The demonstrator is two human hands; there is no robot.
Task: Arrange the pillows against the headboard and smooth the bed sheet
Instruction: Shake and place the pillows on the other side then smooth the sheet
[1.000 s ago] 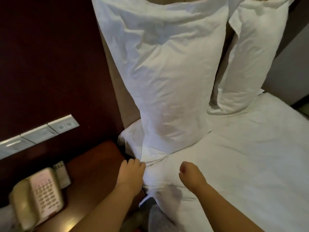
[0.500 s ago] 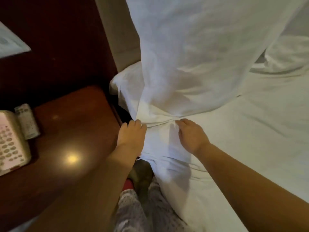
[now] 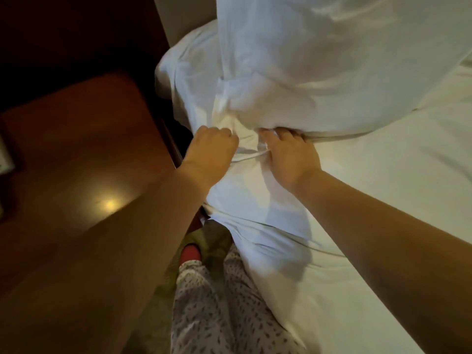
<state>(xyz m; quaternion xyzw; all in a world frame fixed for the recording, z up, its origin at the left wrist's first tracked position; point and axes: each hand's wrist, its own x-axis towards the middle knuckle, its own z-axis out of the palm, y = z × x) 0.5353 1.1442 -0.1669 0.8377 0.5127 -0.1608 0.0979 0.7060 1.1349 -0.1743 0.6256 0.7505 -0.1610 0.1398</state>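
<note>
my left hand (image 3: 210,152) is curled into a fist at the near left corner of the bed, with its fingers clenched on a bunched fold of the white cotton bed sheet (image 3: 383,200). my right hand (image 3: 288,154) lies just beside it, palm down on the sheet, with its fingertips tucked under the lower edge of the large white fabric pillow (image 3: 319,67); i cannot tell whether those fingers are gripping cloth or only pressing, since their tips are hidden. a ridge of crumpled sheet stands between the two hands.

the pillow stands upright over the head end of the mattress and fills the upper right of the view; its bottom edge rests on the sheet directly above my right hand. the pale beige headboard panel (image 3: 178,14) shows as a narrow strip to the left of the pillow. the sheet is flat across the right side and wrinkled along the near edge, where it hangs over the side of the mattress.

the glossy reddish-brown wooden nightstand (image 3: 76,149) sits to the left of the bed and carries a round light reflection. my grey patterned trousers (image 3: 217,302) and one red sock (image 3: 190,252) are visible below, beside the bed
</note>
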